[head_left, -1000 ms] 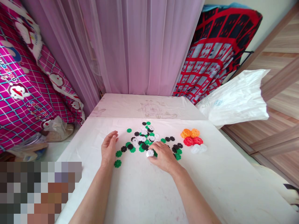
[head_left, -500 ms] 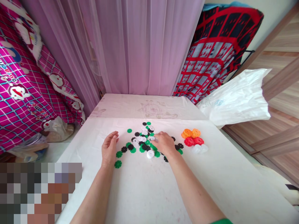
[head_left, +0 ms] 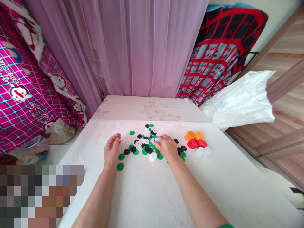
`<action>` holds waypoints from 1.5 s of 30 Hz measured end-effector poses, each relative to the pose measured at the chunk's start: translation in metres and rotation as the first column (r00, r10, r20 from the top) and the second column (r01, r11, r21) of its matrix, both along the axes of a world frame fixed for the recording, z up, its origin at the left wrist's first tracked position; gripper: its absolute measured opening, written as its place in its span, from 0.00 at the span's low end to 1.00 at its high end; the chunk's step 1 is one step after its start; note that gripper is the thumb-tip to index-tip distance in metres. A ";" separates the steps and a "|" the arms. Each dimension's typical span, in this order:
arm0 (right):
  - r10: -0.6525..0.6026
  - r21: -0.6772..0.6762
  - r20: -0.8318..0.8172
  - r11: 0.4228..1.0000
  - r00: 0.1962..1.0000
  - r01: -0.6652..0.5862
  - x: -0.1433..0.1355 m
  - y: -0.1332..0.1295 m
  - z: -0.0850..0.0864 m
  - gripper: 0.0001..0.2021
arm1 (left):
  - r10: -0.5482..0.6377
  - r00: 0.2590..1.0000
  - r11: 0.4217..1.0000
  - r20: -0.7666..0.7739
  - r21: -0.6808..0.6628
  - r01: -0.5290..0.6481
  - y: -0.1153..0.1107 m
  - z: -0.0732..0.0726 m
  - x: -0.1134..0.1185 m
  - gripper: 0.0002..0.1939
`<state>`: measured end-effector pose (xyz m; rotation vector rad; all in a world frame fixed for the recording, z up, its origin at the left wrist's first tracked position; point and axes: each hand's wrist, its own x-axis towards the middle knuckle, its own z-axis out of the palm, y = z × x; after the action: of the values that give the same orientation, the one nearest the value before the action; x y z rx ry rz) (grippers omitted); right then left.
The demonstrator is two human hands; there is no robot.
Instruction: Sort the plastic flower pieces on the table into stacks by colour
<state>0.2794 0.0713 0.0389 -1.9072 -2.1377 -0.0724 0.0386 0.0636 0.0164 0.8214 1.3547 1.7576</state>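
Right hand (head_left: 169, 148) now off white stack (head_left: 153, 156), white disc (head_left: 156, 140) between narrow-set fingers (head_left: 164, 137)

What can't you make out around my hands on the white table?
All in the head view:
Whatever lies beneath the bare right hand: the hand itself covers it.
Whether its grip is closed on the white round plastic disc there: the hand blocks it.
The count in the pile of green, black and white plastic discs: they overlap.
The green fabric sleeve: the bottom edge cuts it off.

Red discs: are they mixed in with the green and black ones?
No, the red discs lie apart to the right, next to the orange discs.
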 end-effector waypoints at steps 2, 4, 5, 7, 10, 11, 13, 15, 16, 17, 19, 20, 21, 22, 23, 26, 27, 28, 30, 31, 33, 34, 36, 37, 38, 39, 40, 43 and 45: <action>0.003 0.027 -0.116 1.000 0.993 0.000 0.006 -0.009 0.001 0.09 | 0.003 1.000 1.000 0.006 -0.005 -0.003 0.000 0.001 0.000 0.17; 0.037 0.031 -0.245 0.999 0.969 -0.031 0.012 -0.021 0.004 0.11 | 0.000 1.000 1.000 0.007 -0.007 0.000 0.000 0.001 0.001 0.17; 0.062 0.025 -0.287 0.998 0.956 -0.058 0.013 -0.027 0.006 0.11 | -0.004 1.000 1.000 0.005 -0.006 0.004 0.000 0.001 0.001 0.17; 0.118 -0.002 -0.309 0.992 0.944 -0.125 0.013 -0.040 0.011 0.11 | -0.007 1.000 1.000 0.000 -0.004 0.007 0.000 0.001 0.001 0.17; 0.175 -0.053 -0.260 0.979 0.950 -0.195 0.007 -0.053 0.021 0.11 | -0.004 1.000 1.000 0.002 0.000 0.004 0.000 0.001 0.001 0.16; 0.181 -0.067 -0.241 0.977 0.954 -0.203 0.004 -0.055 0.024 0.11 | -0.002 1.000 1.000 0.006 0.000 0.002 -0.001 0.001 0.001 0.16; 0.180 -0.089 -0.201 0.976 0.963 -0.201 0.000 -0.057 0.028 0.11 | -0.003 1.000 1.000 0.014 -0.001 0.003 -0.001 0.002 0.001 0.16; 0.181 -0.109 -0.167 0.974 0.969 -0.201 -0.003 -0.057 0.029 0.10 | -0.004 1.000 1.000 0.018 -0.003 0.004 -0.001 0.002 0.001 0.16; 0.183 -0.118 -0.155 0.972 0.971 -0.202 -0.004 -0.057 0.028 0.10 | -0.005 1.000 1.000 0.016 -0.003 0.005 -0.001 0.002 0.001 0.16; 0.185 -0.125 -0.146 0.971 0.972 -0.203 -0.004 -0.057 0.028 0.10 | -0.005 1.000 1.000 0.014 -0.004 0.005 -0.001 0.002 0.001 0.16; 0.185 -0.134 -0.135 0.970 0.973 -0.203 -0.005 -0.057 0.027 0.10 | -0.005 1.000 1.000 0.010 -0.006 0.005 -0.001 0.002 0.001 0.16; 0.185 -0.138 -0.132 0.969 0.974 -0.203 -0.005 -0.057 0.026 0.10 | -0.006 1.000 1.000 0.009 -0.007 0.006 0.000 0.002 0.001 0.16; 0.186 -0.142 -0.131 0.969 0.974 -0.204 -0.006 -0.057 0.027 0.10 | -0.006 1.000 1.000 0.010 -0.009 0.006 0.000 0.002 0.001 0.16; 0.185 -0.147 -0.131 0.968 0.974 -0.204 -0.006 -0.058 0.027 0.10 | -0.006 1.000 1.000 0.011 -0.009 0.006 0.000 0.002 0.001 0.16; 0.186 -0.153 -0.132 0.967 0.974 -0.205 -0.007 -0.058 0.028 0.09 | -0.005 1.000 1.000 0.011 -0.009 0.005 0.000 0.001 0.001 0.16; 0.187 -0.162 -0.153 0.964 0.970 -0.212 -0.006 -0.058 0.030 0.10 | -0.003 1.000 1.000 0.014 -0.003 0.003 0.001 0.000 0.000 0.16; 0.187 -0.160 -0.167 0.964 0.968 -0.213 -0.005 -0.058 0.030 0.11 | -0.003 1.000 1.000 0.017 -0.002 0.003 0.001 0.000 0.000 0.16; 0.184 -0.152 -0.184 0.965 0.965 -0.213 -0.002 -0.057 0.029 0.11 | -0.002 1.000 1.000 0.020 -0.001 0.002 0.001 0.000 0.000 0.16; 0.157 -0.123 -0.220 0.975 0.963 -0.187 0.006 -0.053 0.026 0.11 | 0.000 1.000 1.000 0.028 -0.003 0.000 0.000 0.001 0.001 0.16; 0.125 -0.106 -0.233 0.983 0.964 -0.153 0.011 -0.051 0.024 0.10 | -0.001 1.000 1.000 0.031 -0.004 0.001 0.000 0.001 0.001 0.16; 0.022 -0.085 -0.234 0.995 0.972 -0.043 0.022 -0.045 0.019 0.11 | 0.000 0.999 1.000 0.035 -0.008 0.000 0.000 0.002 0.001 0.16; -0.036 -0.088 -0.223 0.996 0.974 0.017 0.026 -0.041 0.017 0.11 | -0.001 0.999 1.000 0.036 -0.010 0.001 0.000 0.002 0.001 0.16; -0.124 -0.125 -0.185 0.987 0.975 0.102 0.033 -0.035 0.014 0.12 | -0.002 0.999 1.000 0.037 -0.010 0.002 0.000 0.002 0.001 0.16; -0.145 -0.149 -0.164 0.981 0.976 0.121 0.034 -0.033 0.013 0.12 | -0.002 0.999 1.000 0.036 -0.008 0.002 0.000 0.002 0.001 0.16; -0.151 -0.171 -0.146 0.977 0.978 0.126 0.033 -0.030 0.012 0.11 | -0.003 0.999 1.000 0.035 -0.006 0.004 0.000 0.002 0.001 0.16; -0.148 -0.190 -0.129 0.974 0.981 0.122 0.032 -0.028 0.011 0.11 | -0.004 0.999 1.000 0.033 -0.004 0.004 0.000 0.002 0.001 0.16; -0.138 -0.204 -0.112 0.972 0.984 0.113 0.030 -0.026 0.011 0.11 | -0.004 0.999 1.000 0.032 -0.002 0.004 0.000 0.002 0.001 0.16; -0.096 -0.233 -0.062 0.969 0.993 0.079 0.023 -0.021 0.010 0.12 | -0.007 1.000 1.000 0.031 0.001 0.007 -0.001 0.001 0.001 0.16; -0.083 -0.246 -0.043 0.967 0.996 0.069 0.020 -0.016 0.009 0.13 | -0.008 1.000 1.000 0.030 0.000 0.008 -0.001 0.001 0.001 0.15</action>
<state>0.2991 0.0550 0.0477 -2.0993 -2.1209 0.2353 0.0394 0.0629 0.0175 0.7960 1.3297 1.7573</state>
